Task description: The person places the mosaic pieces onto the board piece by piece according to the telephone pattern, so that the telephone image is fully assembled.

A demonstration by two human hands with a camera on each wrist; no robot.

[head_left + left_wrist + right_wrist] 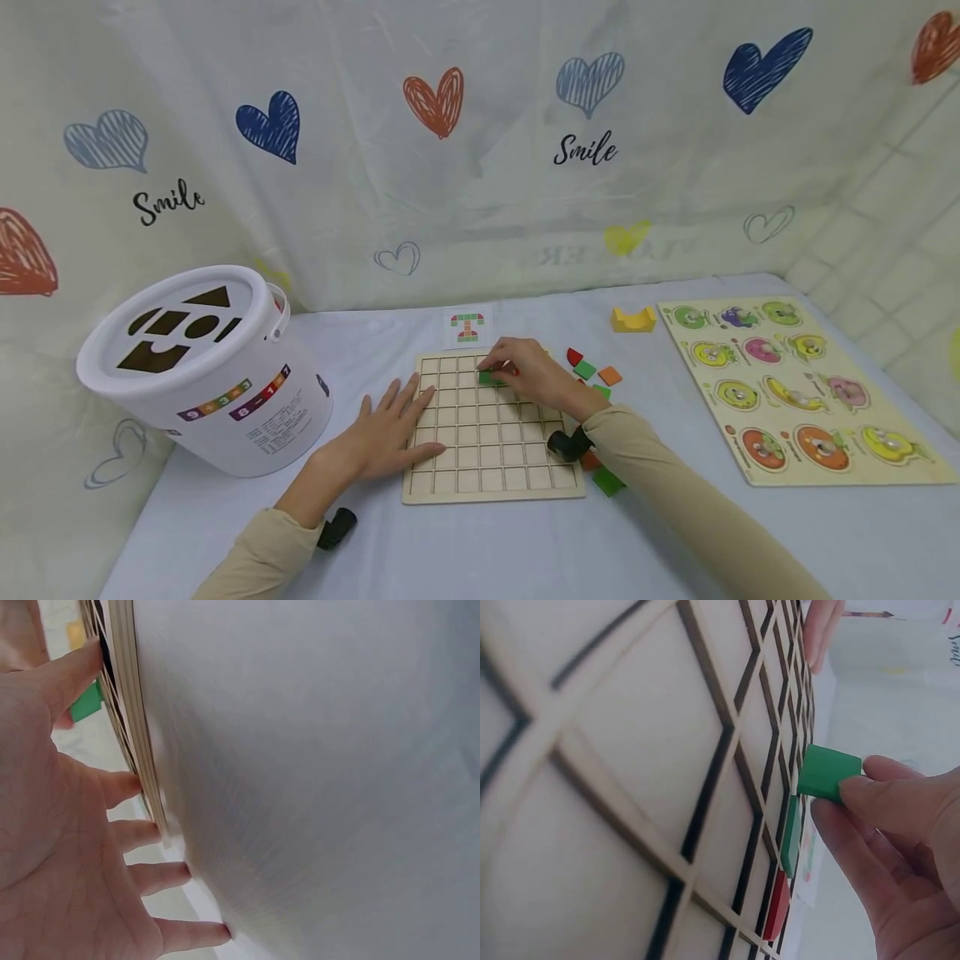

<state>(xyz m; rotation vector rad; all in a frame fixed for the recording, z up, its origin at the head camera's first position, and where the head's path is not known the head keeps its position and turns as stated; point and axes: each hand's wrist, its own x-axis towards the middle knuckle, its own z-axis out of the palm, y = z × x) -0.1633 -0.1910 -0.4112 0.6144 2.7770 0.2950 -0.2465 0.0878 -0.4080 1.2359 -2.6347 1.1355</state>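
Right hand [536, 371] pinches a green block [829, 772] above the far side of the board [487, 458]; left hand [386, 433] (fingers spread) rests on its left edge. A tilted release could jar the green tile [790, 834] beside it.

The grid board [480, 458], pale wood and nearly square, lies flat on the counter [465, 550], its top divided by thin strips into rows of square cells. The square green block [826, 769], pinched in the right grip [536, 371], tilts up from the board near its 12 o'clock edge; whether it touches cannot be told. Just beside it, toward 3 o'clock, a second green piece [790, 836] lies flat on the board, and next along sits a red piece [777, 907] with a rounded edge.
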